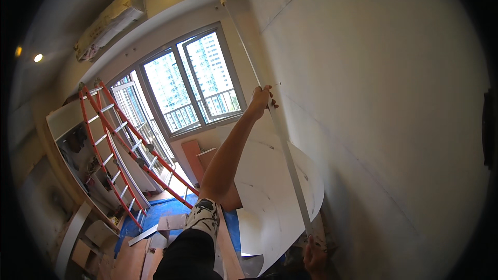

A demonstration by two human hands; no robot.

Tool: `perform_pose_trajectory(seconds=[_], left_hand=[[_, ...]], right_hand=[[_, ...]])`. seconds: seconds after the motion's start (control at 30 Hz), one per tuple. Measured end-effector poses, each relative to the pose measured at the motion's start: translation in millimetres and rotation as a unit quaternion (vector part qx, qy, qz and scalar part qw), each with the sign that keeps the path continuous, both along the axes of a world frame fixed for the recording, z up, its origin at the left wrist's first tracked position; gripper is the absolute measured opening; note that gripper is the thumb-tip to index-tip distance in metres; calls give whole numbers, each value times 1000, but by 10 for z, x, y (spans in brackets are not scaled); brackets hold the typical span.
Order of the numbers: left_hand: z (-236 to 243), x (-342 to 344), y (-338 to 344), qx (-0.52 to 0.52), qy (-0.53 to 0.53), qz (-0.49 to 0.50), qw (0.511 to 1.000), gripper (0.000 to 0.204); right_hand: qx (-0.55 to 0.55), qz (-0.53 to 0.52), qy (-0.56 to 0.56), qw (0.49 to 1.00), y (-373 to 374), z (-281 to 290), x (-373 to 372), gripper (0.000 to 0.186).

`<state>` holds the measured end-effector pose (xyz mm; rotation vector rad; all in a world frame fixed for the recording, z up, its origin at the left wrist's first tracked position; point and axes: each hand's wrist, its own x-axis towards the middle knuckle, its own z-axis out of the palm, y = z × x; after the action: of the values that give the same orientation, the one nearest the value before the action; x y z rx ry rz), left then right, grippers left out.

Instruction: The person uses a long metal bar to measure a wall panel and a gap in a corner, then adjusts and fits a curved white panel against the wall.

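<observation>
The left hand (261, 98) and the right hand (314, 255) are each grasping the long white strip (282, 140), pressing it against the wall (394, 103)

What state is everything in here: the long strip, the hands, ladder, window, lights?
Strip: held slanted against the wall.
Left hand: gripping the strip midway.
Right hand: holding its lower end.
Ladder: unfolded, standing.
Window: looks shut.
Ceiling lights: on.
</observation>
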<state>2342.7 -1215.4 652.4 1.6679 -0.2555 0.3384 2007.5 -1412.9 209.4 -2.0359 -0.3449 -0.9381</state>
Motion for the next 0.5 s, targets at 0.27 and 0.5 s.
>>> perform_pose_trajectory(seconds=[0.27,0.5], left_hand=[[205,498,228,3,9,-58,998,43],[73,807,330,-21,-103,15,994,57]], right_hand=[[-25,-46,9,999,312,153,406,48],[-14,-35,80,996,540,620,376,50]])
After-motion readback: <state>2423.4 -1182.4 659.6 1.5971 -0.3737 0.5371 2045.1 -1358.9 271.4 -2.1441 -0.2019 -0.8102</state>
